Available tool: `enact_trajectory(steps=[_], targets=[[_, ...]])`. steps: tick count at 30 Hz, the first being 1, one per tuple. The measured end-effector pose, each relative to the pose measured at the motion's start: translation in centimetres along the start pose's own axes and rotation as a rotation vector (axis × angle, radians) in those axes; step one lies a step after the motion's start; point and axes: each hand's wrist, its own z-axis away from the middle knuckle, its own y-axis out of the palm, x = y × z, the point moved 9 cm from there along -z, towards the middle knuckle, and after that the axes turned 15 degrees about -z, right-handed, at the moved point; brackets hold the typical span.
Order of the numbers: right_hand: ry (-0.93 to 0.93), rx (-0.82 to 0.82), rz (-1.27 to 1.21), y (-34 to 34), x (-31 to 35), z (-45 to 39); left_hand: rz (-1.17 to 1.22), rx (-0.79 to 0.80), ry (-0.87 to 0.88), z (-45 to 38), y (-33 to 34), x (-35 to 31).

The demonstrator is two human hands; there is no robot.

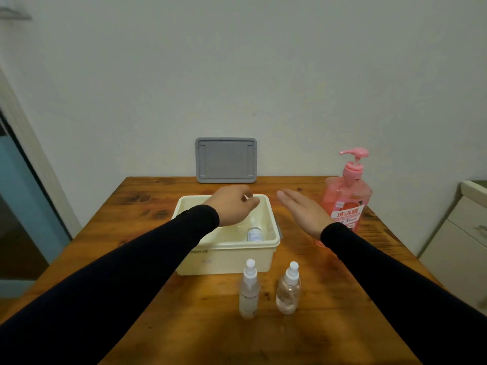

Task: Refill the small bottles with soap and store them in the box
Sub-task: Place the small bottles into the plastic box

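Two upright clear spray bottles (248,291) (288,289) before cream box (226,256), third bottle (254,233) inside.

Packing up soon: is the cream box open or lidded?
Open: the cream plastic box has no lid; the grey lid leans against the wall.

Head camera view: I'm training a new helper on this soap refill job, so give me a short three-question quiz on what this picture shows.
1. True or false: the grey lid is fitted on the cream box.
2. How many small spray bottles stand on the table in front of the box?
A) one B) two C) three
3. Fill in: the right hand is flat and open between the box and the ____ pump bottle.

Key
1. False: the lid leans against the wall behind the box, which is open, with a small bottle inside and the left hand above it.
2. B: a tall spray bottle and a rounder spray bottle.
3. pink
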Motion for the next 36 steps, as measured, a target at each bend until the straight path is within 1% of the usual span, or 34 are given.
enact_trajectory(steps=[4, 7, 10, 14, 17, 19, 23, 29, 36], targets=[[-0.029, -0.029, 0.1, -0.8, 1.2, 2.4, 0.054, -0.068, 0.058, 3.5, -2.2, -0.8], [-0.043, -0.03, 0.162, -1.0, 1.8, 4.0, 0.1, -0.082, 0.077, 6.0, -2.9, -1.0], [-0.055, -0.029, 0.201, -0.9, 2.2, 5.5, 0.134, -0.058, 0.08, 8.4, -2.3, -1.0], [-0.066, -0.029, 0.239, -0.5, 2.7, 7.5, 0.106, 0.017, 0.055, 11.2, 0.3, -0.8], [-0.061, -0.027, 0.264, -0.3, 2.7, 8.2, 0.101, 0.098, 0.044, 12.3, 2.8, -0.9], [-0.066, -0.032, 0.273, -0.2, 2.7, 8.6, 0.104, 0.113, 0.044, 12.9, 3.8, -1.1], [-0.059, -0.042, 0.274, -0.3, 2.6, 9.0, 0.166, 0.105, 0.051, 13.4, 5.2, -1.2], [-0.06, -0.037, 0.274, -0.6, 2.0, 9.5, 0.191, 0.123, 0.021, 14.0, 7.0, -1.1], [-0.048, -0.032, 0.281, -0.6, 1.6, 9.1, 0.218, 0.096, -0.011, 14.0, 7.3, -0.7]])
